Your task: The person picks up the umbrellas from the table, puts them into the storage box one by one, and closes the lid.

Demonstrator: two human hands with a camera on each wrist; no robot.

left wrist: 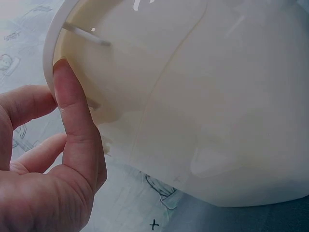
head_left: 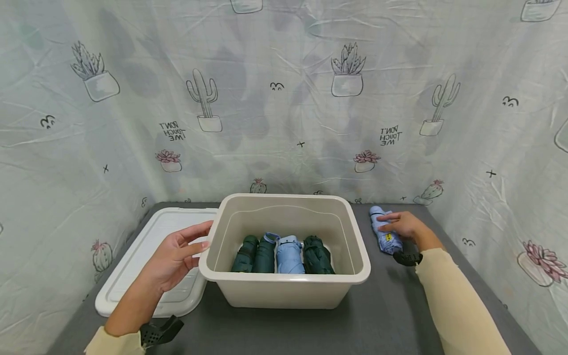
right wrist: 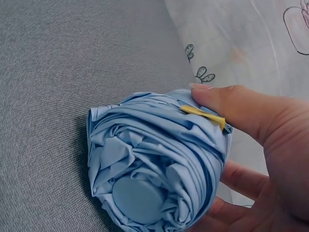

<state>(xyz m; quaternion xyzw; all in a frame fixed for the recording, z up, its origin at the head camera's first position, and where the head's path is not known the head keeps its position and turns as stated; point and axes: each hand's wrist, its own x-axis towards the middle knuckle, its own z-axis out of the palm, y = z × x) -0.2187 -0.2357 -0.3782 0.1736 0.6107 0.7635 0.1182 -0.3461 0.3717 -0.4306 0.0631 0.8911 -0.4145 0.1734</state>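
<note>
A beige plastic storage bin [head_left: 284,291] stands in the middle of the table. My left hand [head_left: 175,256] grips its left rim; in the left wrist view the thumb [left wrist: 75,104] lies along the outer wall below the lip. Inside the bin lie several folded umbrellas side by side: dark green ones [head_left: 265,256] on the left, a light blue one [head_left: 290,257], and a dark green one [head_left: 318,256] on the right. To the right of the bin, my right hand [head_left: 410,229] holds a blue folding umbrella [right wrist: 149,164] with a yellow tag, thumb and fingers on opposite sides.
A white lid [head_left: 142,261] lies flat on the table left of the bin, partly behind the left arm. The dark grey tabletop [head_left: 284,335] is enclosed at the back and sides by a curtain [head_left: 284,113] printed with cacti.
</note>
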